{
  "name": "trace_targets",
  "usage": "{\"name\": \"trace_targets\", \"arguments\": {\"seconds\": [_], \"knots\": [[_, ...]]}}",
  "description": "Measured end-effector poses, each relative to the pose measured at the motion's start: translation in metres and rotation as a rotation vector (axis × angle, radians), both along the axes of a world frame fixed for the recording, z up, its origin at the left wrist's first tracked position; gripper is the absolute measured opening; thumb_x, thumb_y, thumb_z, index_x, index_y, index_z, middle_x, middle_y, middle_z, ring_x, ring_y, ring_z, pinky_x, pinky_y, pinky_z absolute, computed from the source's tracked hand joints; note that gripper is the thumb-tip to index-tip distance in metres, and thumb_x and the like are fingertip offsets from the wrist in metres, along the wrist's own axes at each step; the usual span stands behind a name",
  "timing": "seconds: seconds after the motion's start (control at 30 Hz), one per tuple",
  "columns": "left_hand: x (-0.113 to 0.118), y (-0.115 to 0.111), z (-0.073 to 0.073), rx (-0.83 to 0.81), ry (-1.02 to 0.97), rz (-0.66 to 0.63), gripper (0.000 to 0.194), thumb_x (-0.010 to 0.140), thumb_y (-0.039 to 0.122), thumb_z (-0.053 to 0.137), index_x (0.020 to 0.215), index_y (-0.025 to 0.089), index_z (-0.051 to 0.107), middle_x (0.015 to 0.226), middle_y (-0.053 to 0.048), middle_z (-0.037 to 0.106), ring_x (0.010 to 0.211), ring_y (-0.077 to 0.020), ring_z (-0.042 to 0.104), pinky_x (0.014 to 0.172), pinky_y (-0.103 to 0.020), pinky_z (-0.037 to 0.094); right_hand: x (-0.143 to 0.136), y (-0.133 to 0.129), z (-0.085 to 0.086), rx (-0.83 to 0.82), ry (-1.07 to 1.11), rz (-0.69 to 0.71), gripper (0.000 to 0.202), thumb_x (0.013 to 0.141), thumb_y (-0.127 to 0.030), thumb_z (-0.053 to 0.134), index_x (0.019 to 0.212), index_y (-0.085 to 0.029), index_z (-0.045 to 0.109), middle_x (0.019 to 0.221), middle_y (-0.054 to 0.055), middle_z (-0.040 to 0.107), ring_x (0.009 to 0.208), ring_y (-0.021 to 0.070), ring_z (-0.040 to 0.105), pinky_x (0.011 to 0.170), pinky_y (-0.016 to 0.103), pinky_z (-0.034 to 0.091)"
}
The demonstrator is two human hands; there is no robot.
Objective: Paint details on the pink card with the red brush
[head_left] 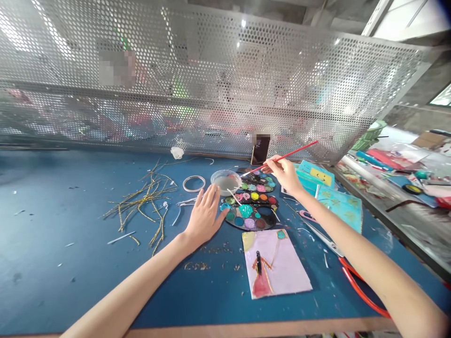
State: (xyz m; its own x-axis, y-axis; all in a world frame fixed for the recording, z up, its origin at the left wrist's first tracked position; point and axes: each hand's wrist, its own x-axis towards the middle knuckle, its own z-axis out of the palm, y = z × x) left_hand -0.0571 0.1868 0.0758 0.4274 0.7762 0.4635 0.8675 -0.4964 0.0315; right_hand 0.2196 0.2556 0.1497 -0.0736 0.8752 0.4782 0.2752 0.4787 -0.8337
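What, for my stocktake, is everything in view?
Mesh: one, grey, behind
Phone: one, black, against mesh
Table: one, blue, underneath
Wad: one, white, back
Ring: one, whitish, left
Strands: many, gold, left
Cup: one, clear, centre
Palettes: two, dark, centre
Painting: one, lilac, front
Scissors: one, red-handled, right
Panels: several, turquoise, right
Basket: one, green, far right
Clutter: uncountable, mixed, far right
Scraps: many, pale, scattered
Brush: one, red, right hand
Left hand: one, by cup
Right hand: one, holding brush

the hands [205, 217] and slender forearms [141, 281] are all bare.
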Motion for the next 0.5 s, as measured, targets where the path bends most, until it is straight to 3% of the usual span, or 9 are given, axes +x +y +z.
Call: {"name": "trace_targets", "arguments": {"seconds": [0.2,0.5], "knots": [[0.000,-0.001,0.002,-0.003,0.000,-0.002,0.069,0.096,0.052,0.032,0.149,0.008,0.027,0.155,-0.018,0.032,0.147,-0.0269,0.027,0.123,-0.049,0.024,-0.005,-0.004,-0.002,-0.008,-0.124,0.072,0.037,0.083,-0.060,0.059,0.087,-0.024,0.062,0.090,0.004,0.068,0.086,0.0207,0.068,0.087,0.040,0.056],[0.002,-0.002,0.005,-0.011,0.007,0.005,0.069,0.096,0.052,0.030,0.148,0.005,0.028,0.155,-0.018,0.031,0.146,-0.0272,0.028,0.123,-0.048,0.022,0.012,-0.007,0.004,-0.009,-0.129,0.028,0.030,0.084,-0.054,0.060,0.083,-0.024,0.061,0.085,0.003,0.065,0.081,0.0197,0.065,0.083,0.039,0.055]]}}
